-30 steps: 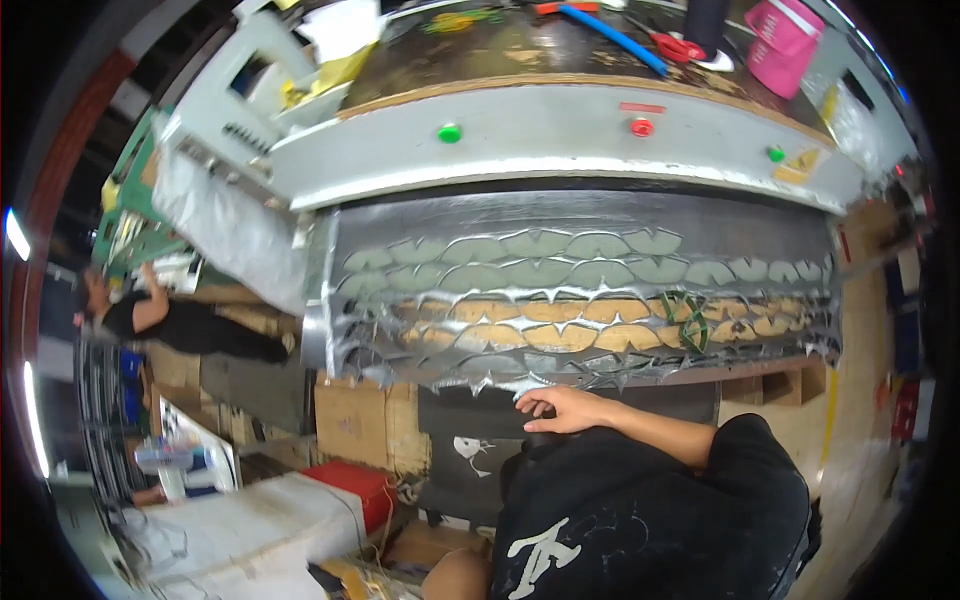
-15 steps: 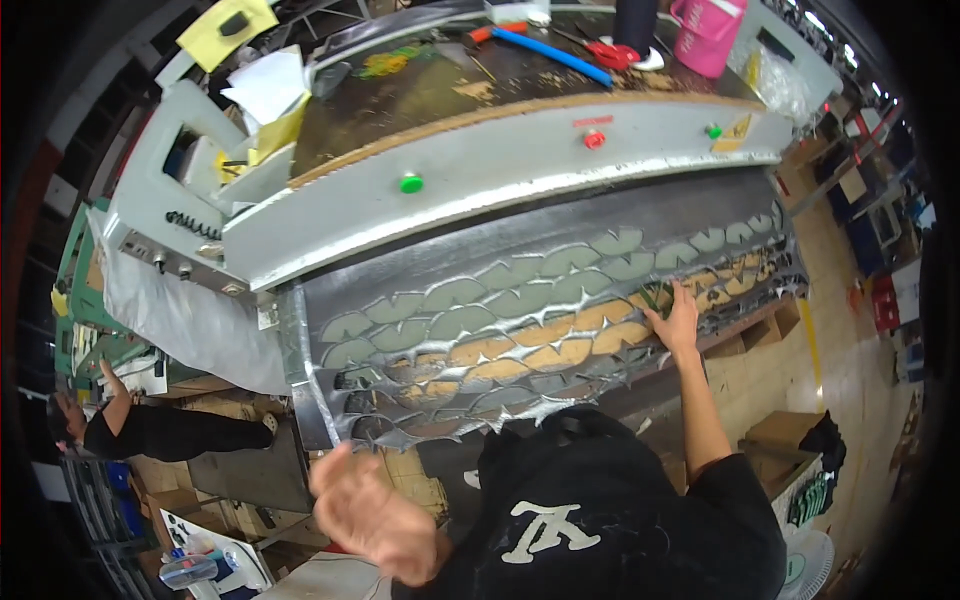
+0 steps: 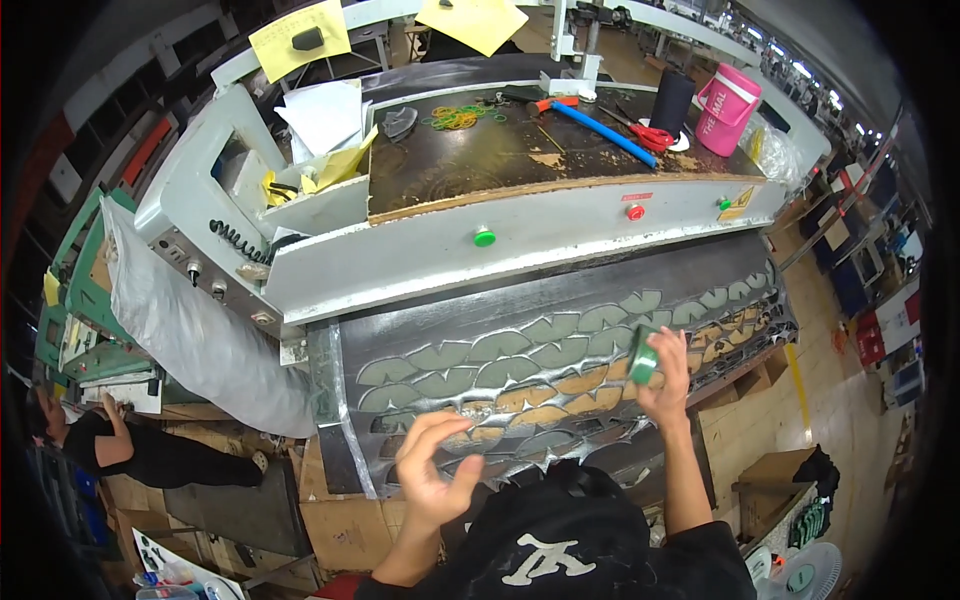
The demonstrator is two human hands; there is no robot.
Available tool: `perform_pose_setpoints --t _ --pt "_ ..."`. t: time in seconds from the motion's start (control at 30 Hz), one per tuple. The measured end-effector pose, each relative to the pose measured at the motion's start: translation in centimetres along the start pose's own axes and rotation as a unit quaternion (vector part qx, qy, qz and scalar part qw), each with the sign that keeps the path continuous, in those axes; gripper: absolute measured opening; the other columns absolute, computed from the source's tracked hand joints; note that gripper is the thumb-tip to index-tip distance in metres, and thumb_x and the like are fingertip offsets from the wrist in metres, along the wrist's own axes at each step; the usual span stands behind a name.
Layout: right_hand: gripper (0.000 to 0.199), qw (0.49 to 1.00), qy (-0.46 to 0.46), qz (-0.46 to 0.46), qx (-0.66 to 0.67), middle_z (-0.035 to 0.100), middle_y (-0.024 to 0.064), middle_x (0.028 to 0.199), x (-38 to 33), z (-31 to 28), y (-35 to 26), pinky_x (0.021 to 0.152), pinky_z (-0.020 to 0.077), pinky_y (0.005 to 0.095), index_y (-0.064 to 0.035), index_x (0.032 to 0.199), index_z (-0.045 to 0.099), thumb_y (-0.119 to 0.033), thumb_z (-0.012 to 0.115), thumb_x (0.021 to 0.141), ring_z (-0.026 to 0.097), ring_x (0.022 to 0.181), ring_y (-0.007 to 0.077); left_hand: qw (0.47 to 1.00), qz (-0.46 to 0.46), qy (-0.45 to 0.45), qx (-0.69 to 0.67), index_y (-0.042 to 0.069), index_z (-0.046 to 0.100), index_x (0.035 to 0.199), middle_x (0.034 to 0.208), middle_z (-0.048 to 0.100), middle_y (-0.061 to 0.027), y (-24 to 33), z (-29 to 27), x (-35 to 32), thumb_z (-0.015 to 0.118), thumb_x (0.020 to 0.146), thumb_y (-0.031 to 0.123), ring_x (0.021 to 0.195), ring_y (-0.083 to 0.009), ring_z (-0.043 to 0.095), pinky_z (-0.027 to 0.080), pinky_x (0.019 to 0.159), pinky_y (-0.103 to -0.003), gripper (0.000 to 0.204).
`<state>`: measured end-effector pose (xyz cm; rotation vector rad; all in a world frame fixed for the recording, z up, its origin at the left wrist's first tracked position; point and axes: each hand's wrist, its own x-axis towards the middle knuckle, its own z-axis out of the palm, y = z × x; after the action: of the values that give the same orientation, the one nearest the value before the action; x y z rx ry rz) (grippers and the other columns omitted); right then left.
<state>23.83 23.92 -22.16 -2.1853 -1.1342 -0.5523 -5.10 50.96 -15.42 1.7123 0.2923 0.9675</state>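
The right hand [image 3: 668, 375] has lifted off the grey cut sheet [image 3: 560, 360], now pinching a small green roll [image 3: 643, 357]; the left hand [image 3: 432, 475] hangs near, fingers spread and empty.

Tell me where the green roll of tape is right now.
In the head view, the green tape roll is in the right hand, raised over the right part of the cut grey sheet.

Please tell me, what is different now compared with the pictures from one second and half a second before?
The right hand rose off the cut sheet and now holds a green roll. The left hand moved up over the sheet's near edge, open and empty. The leaf-shaped cutouts and the green button look unchanged.
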Motion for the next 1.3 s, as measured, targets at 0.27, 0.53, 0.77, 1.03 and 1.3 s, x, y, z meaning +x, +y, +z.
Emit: perform_pose_setpoints --t 0.27,0.53,0.77,1.03,1.3 --pt "0.04 0.946 0.021 -0.31 0.091 0.071 -0.0116 0.14 3.4 3.1 -14.2 0.132 0.0196 0.0681 -0.0331 0.123 0.075 -0.023 0.084 0.085 0.057 0.142 0.0269 0.845 -0.183 -0.142 -0.482 -0.002 0.019 0.168 0.148 0.059 -0.0226 -4.7 1.2 -1.6 0.071 0.105 0.043 0.137 -0.0321 0.06 0.047 0.115 -0.042 0.092" --pt "0.053 0.938 -0.129 -0.267 0.182 0.068 0.0045 0.147 1.8 7.4 -18.2 0.125 0.0335 0.0641 -0.0256 0.129 0.069 -0.018 0.088 0.079 0.063 0.136 0.0321 0.774 -0.358 0.046 -0.52 0.004 0.04 0.153 0.143 0.061 -0.0264 -5.5 -2.2 -3.1 0.064 0.105 0.008 0.125 -0.0361 0.07 0.067 0.096 -0.052 0.054" --pt "0.076 0.922 -0.2 -0.154 0.295 0.067 0.0191 0.143 0.6 8.1 -20.8 0.107 0.0524 0.0515 -0.0082 0.138 0.057 -0.027 0.099 0.076 0.068 0.124 0.0404 0.776 -0.277 0.146 -0.548 0.007 0.029 0.158 0.145 0.057 -0.0275 -6.6 -4.1 -4.6 0.064 0.101 0.005 0.136 -0.0396 0.062 0.063 0.103 -0.053 0.067" --pt "0.071 0.902 -0.213 -0.054 0.371 0.068 0.0248 0.138 -1.1 7.9 -22.0 0.107 0.0531 0.046 -0.0032 0.136 0.056 -0.024 0.097 0.081 0.068 0.126 0.0376 0.811 -0.244 0.162 -0.507 0.007 0.027 0.163 0.143 0.059 -0.0221 -5.7 -2.8 -5.1 0.069 0.101 0.016 0.137 -0.0394 0.061 0.054 0.112 -0.055 0.075" --pt "0.07 0.787 -0.201 0.144 0.565 0.065 0.0152 0.135 -4.2 7.0 -18.4 0.113 0.0501 0.0394 0.0027 0.141 0.055 -0.016 0.093 0.086 0.066 0.126 0.0247 0.895 -0.197 0.034 -0.399 -0.001 0.031 0.161 0.134 0.063 -0.0125 -4.7 0.1 -4.8 0.08 0.093 -0.004 0.127 -0.0237 0.066 0.054 0.11 -0.041 0.084"
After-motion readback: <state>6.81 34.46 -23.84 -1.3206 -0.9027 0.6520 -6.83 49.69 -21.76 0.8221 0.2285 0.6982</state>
